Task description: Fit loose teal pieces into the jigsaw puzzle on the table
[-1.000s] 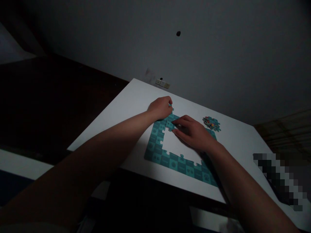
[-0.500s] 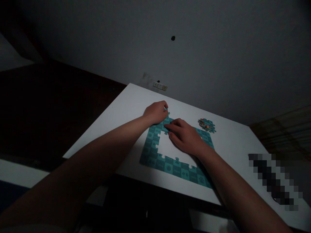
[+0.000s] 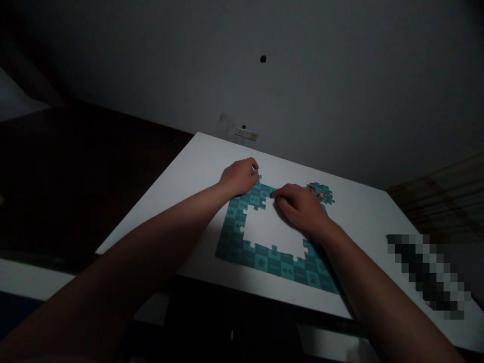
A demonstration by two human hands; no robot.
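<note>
Shows dark floor (image 3: 75,191) well to the left of both grips, then, nearer in, the bare left part of a white table (image 3: 189,171), crossed by the left forearm (image 3: 181,214). Leads up that forearm to the left hand (image 3: 239,176), curled palm down over the puzzle's upper left corner. Grips narrowly there, with thumb and forefinger closed on a small teal puzzle piece (image 3: 256,173), mostly hidden between the fingertips. Cannot tell whether raised or touching what lies below.

Continues below and to the right of that grip into a teal checkered puzzle (image 3: 260,259), laid flat as a frame around a patch of white table, with knobs jutting from the inner edge. Shows beyond the left grip, low on the grey wall (image 3: 340,101), a socket plate (image 3: 246,134), and higher up a dark spot (image 3: 263,59).

Comes next to the right hand (image 3: 302,206), fingertips down at the puzzle's top side. Has thumb and forefinger close together, narrow; cannot tell whether pinching anything. Shows just beyond the knuckles a heap of loose pieces (image 3: 320,193), teal and multicoloured. Ends well to the right of both grips with a pixelated patch (image 3: 427,277), too obscured to name.
</note>
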